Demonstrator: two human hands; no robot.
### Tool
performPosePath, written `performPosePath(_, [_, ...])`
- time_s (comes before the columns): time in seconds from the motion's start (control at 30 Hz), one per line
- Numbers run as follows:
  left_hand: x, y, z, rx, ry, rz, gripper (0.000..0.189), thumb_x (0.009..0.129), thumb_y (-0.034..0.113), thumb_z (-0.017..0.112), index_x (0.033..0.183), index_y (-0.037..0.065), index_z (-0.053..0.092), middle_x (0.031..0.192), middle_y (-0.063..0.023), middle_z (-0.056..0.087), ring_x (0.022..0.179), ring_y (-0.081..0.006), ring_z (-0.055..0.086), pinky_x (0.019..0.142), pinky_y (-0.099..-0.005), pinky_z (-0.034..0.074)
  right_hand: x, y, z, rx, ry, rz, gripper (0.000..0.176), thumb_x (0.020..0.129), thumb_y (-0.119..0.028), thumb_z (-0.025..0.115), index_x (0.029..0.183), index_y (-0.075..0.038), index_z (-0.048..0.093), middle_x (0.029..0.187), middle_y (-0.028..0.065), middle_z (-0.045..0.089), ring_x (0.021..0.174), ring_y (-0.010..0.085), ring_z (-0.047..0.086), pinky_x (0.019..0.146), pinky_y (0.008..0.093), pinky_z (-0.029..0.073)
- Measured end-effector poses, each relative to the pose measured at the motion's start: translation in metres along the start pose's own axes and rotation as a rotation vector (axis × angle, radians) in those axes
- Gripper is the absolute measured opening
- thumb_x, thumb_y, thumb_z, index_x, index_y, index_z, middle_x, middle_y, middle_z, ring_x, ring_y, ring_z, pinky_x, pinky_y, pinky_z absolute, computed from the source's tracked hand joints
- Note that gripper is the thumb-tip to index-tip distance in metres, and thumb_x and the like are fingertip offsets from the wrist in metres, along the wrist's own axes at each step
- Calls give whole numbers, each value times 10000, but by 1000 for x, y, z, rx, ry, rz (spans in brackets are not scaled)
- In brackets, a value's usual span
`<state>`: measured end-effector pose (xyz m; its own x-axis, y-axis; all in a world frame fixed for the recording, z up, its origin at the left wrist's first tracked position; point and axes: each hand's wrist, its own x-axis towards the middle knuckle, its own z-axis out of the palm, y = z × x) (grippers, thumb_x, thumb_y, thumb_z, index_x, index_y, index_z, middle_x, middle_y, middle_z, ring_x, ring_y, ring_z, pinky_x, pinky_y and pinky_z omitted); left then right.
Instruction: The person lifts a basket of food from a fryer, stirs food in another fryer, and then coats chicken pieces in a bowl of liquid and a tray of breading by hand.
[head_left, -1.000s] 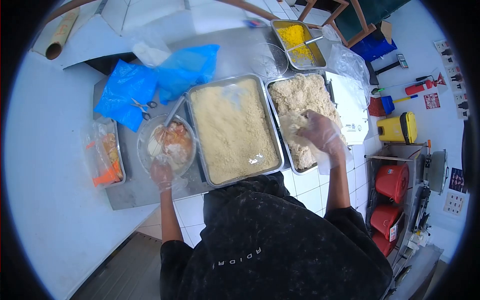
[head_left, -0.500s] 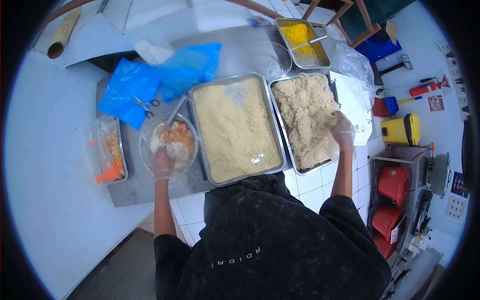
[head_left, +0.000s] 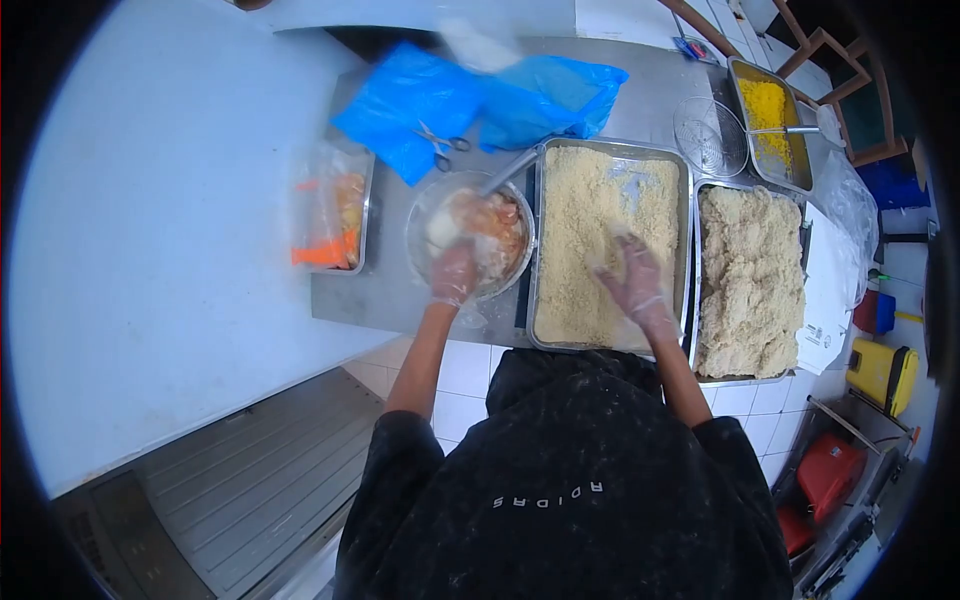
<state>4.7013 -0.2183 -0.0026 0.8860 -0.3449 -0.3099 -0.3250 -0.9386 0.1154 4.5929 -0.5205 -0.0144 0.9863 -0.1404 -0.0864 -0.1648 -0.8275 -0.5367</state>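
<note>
My left hand, in a clear plastic glove, reaches into a round bowl of pinkish-orange pieces in pale, wet coating. Its fingers are blurred against the mix, so I cannot make out their grip. A grey handle leans over the bowl's far rim. Over the middle tray of pale breadcrumbs is my right hand, also gloved, with fingers spread and nothing in them. To its right stands a second metal tray heaped with crumb-coated pieces.
Scissors lie on blue plastic bags behind the bowl. A tray of orange and yellow food is at left. At the back right are a round wire sieve and a tray of yellow crumbs.
My right hand has moved left from the heaped tray to the breadcrumb tray, and its fingers have spread. My left hand stays at the bowl. The view has shifted left.
</note>
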Motion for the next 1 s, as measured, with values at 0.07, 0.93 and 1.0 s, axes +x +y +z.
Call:
performPosePath(0.07, [2, 9, -4, -6, -59, -55, 467, 741, 266, 660, 1121, 28, 529, 1014, -169, 609, 983, -309, 578, 815, -403, 477, -3, -5, 29, -97, -5, -24, 674, 835, -512, 516, 1342, -87, 391, 1403, 206, 307, 1326, 361, 223, 1084, 487, 123])
performPosePath(0.93, [-16, -12, 1, -125, 198, -157, 324, 695, 271, 686, 870, 5, 625, 814, -208, 634, 801, -374, 610, 709, -421, 497, -7, -2, 38, -255, -35, -82, 671, 848, -528, 439, 1373, -119, 359, 1444, 170, 269, 1350, 350, 190, 1088, 513, 69])
performPosePath(1.0, [-26, -27, -7, -125, 261, -152, 322, 693, 248, 686, 893, 5, 620, 836, -207, 634, 815, -381, 602, 726, -426, 492, -7, -2, 39, -248, -48, -77, 675, 848, -529, 438, 1375, -116, 354, 1443, 171, 269, 1349, 352, 189, 1087, 514, 69])
